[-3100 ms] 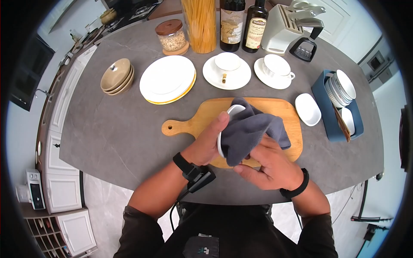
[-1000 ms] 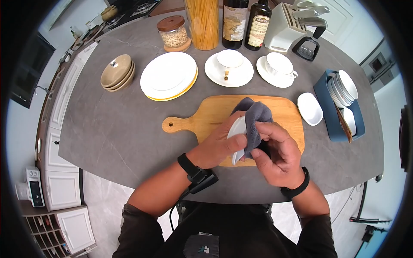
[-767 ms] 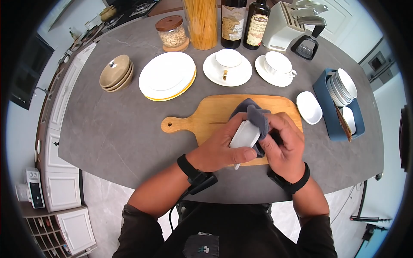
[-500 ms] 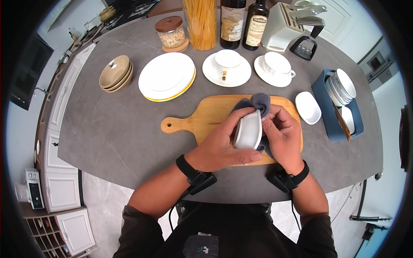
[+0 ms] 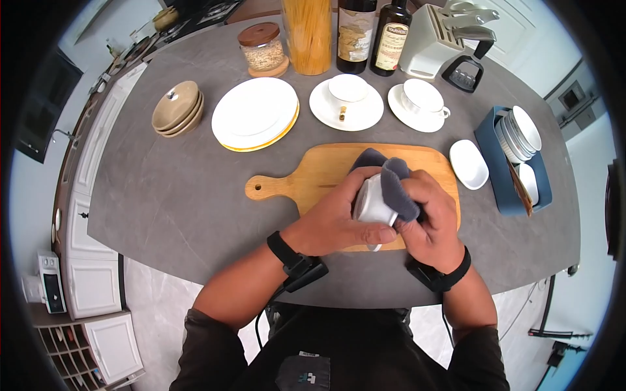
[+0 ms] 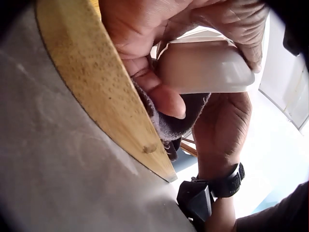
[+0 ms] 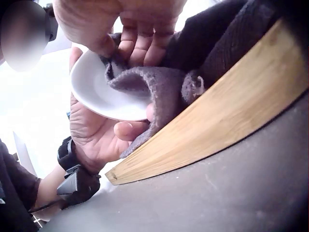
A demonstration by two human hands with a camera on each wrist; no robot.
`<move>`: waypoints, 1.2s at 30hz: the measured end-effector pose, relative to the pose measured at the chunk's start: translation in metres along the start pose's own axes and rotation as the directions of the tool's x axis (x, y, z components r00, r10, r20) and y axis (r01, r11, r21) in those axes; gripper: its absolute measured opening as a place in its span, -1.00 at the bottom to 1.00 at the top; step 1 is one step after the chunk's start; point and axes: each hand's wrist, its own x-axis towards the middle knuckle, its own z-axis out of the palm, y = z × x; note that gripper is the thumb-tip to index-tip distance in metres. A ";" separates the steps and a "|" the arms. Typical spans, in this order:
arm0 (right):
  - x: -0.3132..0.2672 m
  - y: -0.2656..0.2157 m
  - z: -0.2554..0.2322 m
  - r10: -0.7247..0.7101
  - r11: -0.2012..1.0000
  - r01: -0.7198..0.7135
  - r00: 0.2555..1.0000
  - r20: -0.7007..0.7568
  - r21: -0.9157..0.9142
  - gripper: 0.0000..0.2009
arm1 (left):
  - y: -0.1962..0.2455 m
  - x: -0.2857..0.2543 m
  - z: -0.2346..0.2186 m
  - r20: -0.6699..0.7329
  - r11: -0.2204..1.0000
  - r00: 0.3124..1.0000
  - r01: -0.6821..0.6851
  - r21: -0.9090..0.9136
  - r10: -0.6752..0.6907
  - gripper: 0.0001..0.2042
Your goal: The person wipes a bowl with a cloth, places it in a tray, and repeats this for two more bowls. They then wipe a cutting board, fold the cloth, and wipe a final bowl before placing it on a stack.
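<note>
Over the cutting board, my left hand (image 5: 329, 221) grips a small white dish (image 5: 373, 203), thumb along the near side. The dish is tilted on edge, its outer side toward the left palm, as the left wrist view shows of the dish (image 6: 203, 67). My right hand (image 5: 432, 218) pinches a dark grey cloth (image 5: 396, 189), folded over the dish's right rim. In the right wrist view, the fingers push the cloth (image 7: 166, 92) into the hollow of the dish (image 7: 96, 87). Part of the cloth hangs behind the hands at the wooden cutting board (image 5: 319, 163).
A white oval dish (image 5: 469, 165) lies right of the board, beside a blue bin (image 5: 499, 176) holding bowls. Behind stand white plates (image 5: 254, 111), two cups on saucers (image 5: 347, 111), a pasta jar (image 5: 308, 39) and bottles (image 5: 391, 39). Beige bowls (image 5: 177, 107) are stacked left.
The cloth covered most of the dish at first; now it is bunched at the right rim. The dish has turned in my left hand, and my right hand has moved round the rim with the cloth.
</note>
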 end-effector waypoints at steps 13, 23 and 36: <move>-0.024 0.017 0.021 0.359 0.733 -0.234 0.931 -0.071 0.639 -0.70 | 0.006 0.000 -0.013 -0.163 0.920 0.975 0.076 -0.384 -0.149 -0.52; -0.022 0.005 0.025 0.235 0.803 -0.244 0.968 0.086 0.544 -0.73 | -0.001 0.008 -0.025 -0.402 0.810 0.912 -0.173 -0.561 -0.084 -0.45; -0.026 0.014 0.023 0.475 0.499 -0.402 0.868 0.146 0.767 -0.84 | 0.002 0.006 -0.021 -0.379 0.882 0.925 -0.152 -0.446 -0.032 -0.39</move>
